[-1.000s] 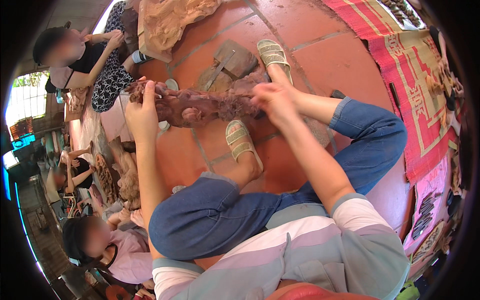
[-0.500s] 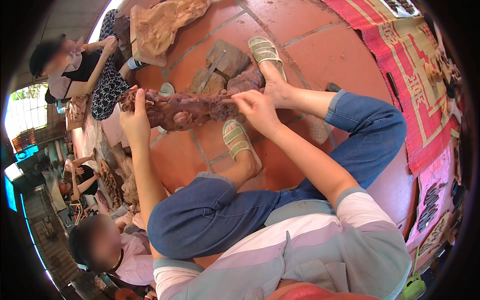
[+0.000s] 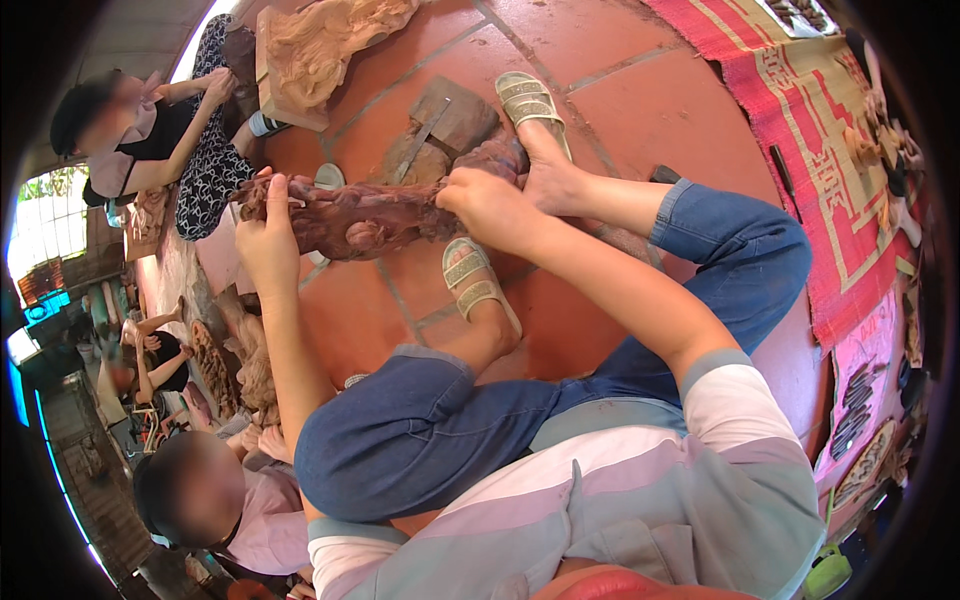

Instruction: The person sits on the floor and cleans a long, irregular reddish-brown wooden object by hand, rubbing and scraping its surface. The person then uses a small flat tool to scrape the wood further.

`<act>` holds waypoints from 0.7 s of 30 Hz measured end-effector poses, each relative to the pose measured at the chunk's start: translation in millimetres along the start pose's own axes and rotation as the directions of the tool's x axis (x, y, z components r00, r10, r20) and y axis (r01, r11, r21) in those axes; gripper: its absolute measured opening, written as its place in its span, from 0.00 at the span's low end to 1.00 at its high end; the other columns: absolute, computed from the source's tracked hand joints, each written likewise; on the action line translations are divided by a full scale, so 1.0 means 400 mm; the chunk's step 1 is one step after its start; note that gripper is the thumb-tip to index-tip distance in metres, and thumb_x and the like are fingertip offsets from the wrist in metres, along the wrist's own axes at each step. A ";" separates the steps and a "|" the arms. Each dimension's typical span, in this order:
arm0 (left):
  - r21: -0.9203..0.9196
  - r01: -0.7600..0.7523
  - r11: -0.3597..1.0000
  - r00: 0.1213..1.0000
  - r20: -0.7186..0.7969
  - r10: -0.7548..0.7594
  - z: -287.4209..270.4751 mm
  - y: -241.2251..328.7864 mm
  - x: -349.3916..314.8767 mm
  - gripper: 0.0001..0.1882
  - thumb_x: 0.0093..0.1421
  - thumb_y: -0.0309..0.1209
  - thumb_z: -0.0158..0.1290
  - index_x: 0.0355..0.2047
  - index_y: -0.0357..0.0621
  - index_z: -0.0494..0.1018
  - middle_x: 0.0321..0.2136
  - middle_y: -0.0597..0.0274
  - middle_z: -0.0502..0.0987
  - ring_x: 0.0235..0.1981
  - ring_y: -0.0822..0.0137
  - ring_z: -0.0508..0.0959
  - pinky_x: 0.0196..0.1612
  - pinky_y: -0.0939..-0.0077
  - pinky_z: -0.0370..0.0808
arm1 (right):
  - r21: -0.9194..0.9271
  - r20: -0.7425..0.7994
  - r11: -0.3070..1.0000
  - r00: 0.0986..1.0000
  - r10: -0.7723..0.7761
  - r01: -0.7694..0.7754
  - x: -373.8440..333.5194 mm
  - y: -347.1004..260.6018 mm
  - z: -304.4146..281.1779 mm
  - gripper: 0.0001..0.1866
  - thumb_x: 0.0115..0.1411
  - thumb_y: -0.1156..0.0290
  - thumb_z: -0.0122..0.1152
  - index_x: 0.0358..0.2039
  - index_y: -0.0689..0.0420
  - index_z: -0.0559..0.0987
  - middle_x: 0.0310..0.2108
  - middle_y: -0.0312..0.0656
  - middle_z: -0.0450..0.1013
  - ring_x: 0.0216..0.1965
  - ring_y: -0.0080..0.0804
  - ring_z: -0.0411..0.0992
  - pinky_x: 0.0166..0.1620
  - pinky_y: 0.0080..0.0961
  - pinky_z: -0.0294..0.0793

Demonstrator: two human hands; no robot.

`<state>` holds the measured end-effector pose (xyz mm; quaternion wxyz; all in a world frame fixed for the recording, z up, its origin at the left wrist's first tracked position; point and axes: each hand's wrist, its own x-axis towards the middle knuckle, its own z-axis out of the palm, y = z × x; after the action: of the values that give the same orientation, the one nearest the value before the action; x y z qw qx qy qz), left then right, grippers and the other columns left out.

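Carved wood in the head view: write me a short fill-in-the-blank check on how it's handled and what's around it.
1. The left hand grips the carved wood at its picture-____ end.
2. The right hand is at its picture-____ end.
3. The person's trousers are coloured ____.
4. The patterned mat lies toward the picture's ____ edge.

Missing words: left; right; blue; right.

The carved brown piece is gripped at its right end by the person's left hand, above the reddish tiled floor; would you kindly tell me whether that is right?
Not quite: the head view shows the left hand gripping the carved brown piece at its left end, not its right, above the reddish tiled floor.
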<state>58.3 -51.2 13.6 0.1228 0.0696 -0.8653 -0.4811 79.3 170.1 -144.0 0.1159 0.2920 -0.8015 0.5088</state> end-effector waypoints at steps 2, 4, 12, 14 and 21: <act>0.083 -0.034 0.996 0.999 0.005 0.034 -0.001 -0.009 0.002 0.18 0.62 0.37 0.50 0.43 0.33 0.72 0.30 0.62 0.77 0.31 0.74 0.75 0.36 0.79 0.71 | -0.024 0.058 0.998 0.996 0.066 -0.065 -0.007 0.008 -0.016 0.07 0.52 0.77 0.52 0.30 0.57 0.78 0.28 0.46 0.70 0.33 0.44 0.71 0.36 0.34 0.71; 0.138 -0.066 0.988 0.998 0.000 0.067 -0.011 -0.012 0.006 0.18 0.62 0.37 0.50 0.43 0.33 0.72 0.30 0.62 0.77 0.30 0.74 0.75 0.36 0.80 0.71 | -0.027 0.092 0.992 0.988 0.126 -0.124 -0.011 0.013 -0.042 0.06 0.50 0.77 0.53 0.28 0.59 0.78 0.29 0.46 0.70 0.33 0.44 0.71 0.37 0.34 0.71; 0.250 -0.065 0.966 0.997 -0.016 0.071 0.003 0.022 -0.006 0.17 0.62 0.36 0.48 0.43 0.34 0.71 0.30 0.62 0.77 0.30 0.74 0.75 0.36 0.80 0.71 | -0.102 0.137 0.985 0.979 0.154 -0.141 -0.005 -0.006 -0.054 0.08 0.45 0.79 0.55 0.28 0.57 0.78 0.30 0.45 0.70 0.35 0.44 0.72 0.39 0.37 0.72; 0.239 -0.069 0.969 0.997 -0.006 0.072 -0.005 0.028 -0.010 0.17 0.63 0.36 0.47 0.44 0.34 0.71 0.30 0.62 0.77 0.30 0.74 0.76 0.35 0.81 0.72 | -0.192 0.145 0.963 0.965 0.219 -0.190 -0.037 0.001 -0.139 0.07 0.47 0.79 0.54 0.28 0.57 0.78 0.28 0.45 0.70 0.35 0.43 0.72 0.37 0.37 0.71; 0.103 -0.066 0.993 0.997 0.043 0.061 0.021 0.026 -0.002 0.16 0.64 0.34 0.46 0.44 0.33 0.69 0.30 0.60 0.77 0.30 0.74 0.76 0.34 0.82 0.73 | 0.354 -0.041 0.739 0.780 0.625 -0.573 -0.166 0.052 -0.054 0.10 0.58 0.70 0.57 0.35 0.63 0.79 0.26 0.39 0.76 0.26 0.21 0.74 0.29 0.18 0.72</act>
<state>56.8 -38.4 18.0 0.1171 0.0389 -0.8932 -0.4324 117.9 218.7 -181.9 -0.0409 -0.0081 -0.7467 0.6638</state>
